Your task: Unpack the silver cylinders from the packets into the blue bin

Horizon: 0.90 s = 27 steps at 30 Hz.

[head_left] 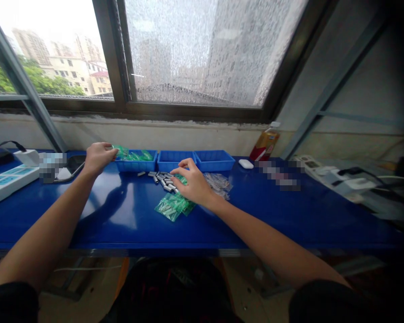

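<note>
My left hand is at the left end of a blue bin, its fingertips pinched on a small green plastic bag. More green bags lie inside that bin. Over the middle of the table hovers my right hand, thumb and fingers curved but apart, with nothing visible between them. Just left of its fingertips lies a loose heap of short metal cylinders. Below it, green bags with pale slim pieces inside are piled on the tabletop. Clear bags lie to its right, partly covered by the hand.
Two further blue bins stand in the row along the wall. A drink bottle and a white case are at the back right. On the left are a phone and a white power strip.
</note>
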### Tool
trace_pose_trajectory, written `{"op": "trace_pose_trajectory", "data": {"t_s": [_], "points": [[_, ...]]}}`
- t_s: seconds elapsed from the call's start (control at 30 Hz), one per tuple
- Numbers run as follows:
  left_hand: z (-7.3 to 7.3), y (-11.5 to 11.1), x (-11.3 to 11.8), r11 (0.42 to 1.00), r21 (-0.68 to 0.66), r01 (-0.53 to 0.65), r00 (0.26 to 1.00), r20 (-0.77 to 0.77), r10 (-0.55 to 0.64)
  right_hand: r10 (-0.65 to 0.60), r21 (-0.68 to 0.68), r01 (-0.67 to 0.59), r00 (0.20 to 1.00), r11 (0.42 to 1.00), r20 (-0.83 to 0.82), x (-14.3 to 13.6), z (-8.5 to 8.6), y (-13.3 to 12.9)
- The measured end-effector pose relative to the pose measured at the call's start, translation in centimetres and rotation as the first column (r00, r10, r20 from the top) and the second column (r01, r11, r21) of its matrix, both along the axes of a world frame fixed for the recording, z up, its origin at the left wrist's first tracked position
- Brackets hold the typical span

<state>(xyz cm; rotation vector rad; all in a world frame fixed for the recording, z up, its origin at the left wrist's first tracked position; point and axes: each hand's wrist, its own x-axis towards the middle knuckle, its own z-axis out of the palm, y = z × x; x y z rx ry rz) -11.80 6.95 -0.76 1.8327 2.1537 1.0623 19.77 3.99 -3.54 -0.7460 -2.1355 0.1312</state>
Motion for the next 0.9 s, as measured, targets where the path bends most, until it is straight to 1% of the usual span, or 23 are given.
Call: {"op": "trace_pose_trajectory", "data": {"t_s": [0.07, 0.1, 0.2, 0.27, 0.37, 0.4, 0.47, 0.5, 0.57, 0.63, 0.67, 0.7, 0.77, 0.83, 0.87, 0.9], "points": [[0.0, 0.1, 0.9, 0.998, -0.013, -0.068, 0.997, -0.026, 0.068, 0.002, -0.001, -0.002, 1.0, 1.0, 0.002, 0.0, 0.0, 0.0], [-0.1, 0.1, 1.5, 0.995, -0.023, -0.097, 0.993, -0.068, 0.096, 0.003, 0.0, -0.003, 1.0, 1.0, 0.005, 0.0, 0.0, -0.1], [-0.3, 0.1, 3.4, 0.991, -0.042, -0.128, 0.961, -0.252, 0.113, -0.001, 0.005, 0.001, 1.0, 1.0, 0.024, 0.0, 0.1, -0.2], [-0.4, -0.1, 4.6, 0.995, -0.042, -0.092, 0.934, -0.349, 0.072, -0.006, 0.007, 0.006, 0.999, 1.0, 0.046, 0.0, 0.2, -0.2], [-0.6, -0.4, 6.1, 0.998, -0.069, 0.004, 0.897, -0.441, -0.034, -0.004, 0.003, 0.004, 0.996, 1.0, 0.091, 0.0, 0.2, -0.2], [-0.7, -0.6, 6.5, 0.996, -0.091, 0.014, 0.886, -0.461, -0.054, -0.003, 0.001, 0.003, 0.994, 1.0, 0.105, 0.0, 0.3, -0.2], [-0.8, -1.0, 7.3, 0.992, -0.125, -0.013, 0.875, -0.482, -0.049, 0.013, -0.009, -0.012, 0.99, 1.0, 0.141, 0.2, 0.5, -0.2], [-0.8, -1.2, 7.7, 0.992, -0.121, -0.032, 0.871, -0.491, -0.032, 0.042, -0.019, -0.039, 0.984, 0.999, 0.173, 0.3, 0.6, -0.3], [-0.7, -1.7, 8.4, 0.997, -0.054, -0.046, 0.863, -0.504, 0.012, 0.152, -0.062, -0.14, 0.947, 0.988, 0.281, 0.7, 1.1, -0.6], [-0.6, -2.3, 8.9, 0.999, 0.049, -0.021, 0.865, -0.5, 0.043, 0.279, -0.132, -0.246, 0.87, 0.96, 0.406, 1.0, 1.4, -0.9], [-0.5, -2.5, 9.2, 0.996, 0.088, 0.011, 0.874, -0.486, 0.033, 0.317, -0.161, -0.274, 0.834, 0.948, 0.451, 1.1, 1.5, -1.1], [-0.4, -2.8, 9.5, 0.992, 0.106, 0.063, 0.885, -0.466, -0.006, 0.337, -0.179, -0.286, 0.811, 0.941, 0.478, 1.1, 1.5, -1.3], [-0.2, -3.4, 10.2, 0.97, 0.086, 0.228, 0.894, -0.412, -0.174, 0.339, -0.188, -0.283, 0.809, 0.941, 0.48, 0.8, 1.2, -1.6], [0.0, -3.9, 11.2, 0.917, 0.044, 0.397, 0.868, -0.343, -0.359, 0.329, -0.192, -0.271, 0.849, 0.943, 0.414, 0.4, 0.8, -1.7], [0.0, -4.2, 11.6, 0.893, 0.037, 0.448, 0.855, -0.311, -0.416, 0.319, -0.197, -0.263, 0.879, 0.945, 0.355, 0.2, 0.7, -1.6], [0.0, -4.4, 12.1, 0.88, 0.041, 0.472, 0.851, -0.283, -0.443, 0.3, -0.205, -0.248, 0.911, 0.947, 0.283, 0.0, 0.6, -1.6]]}}
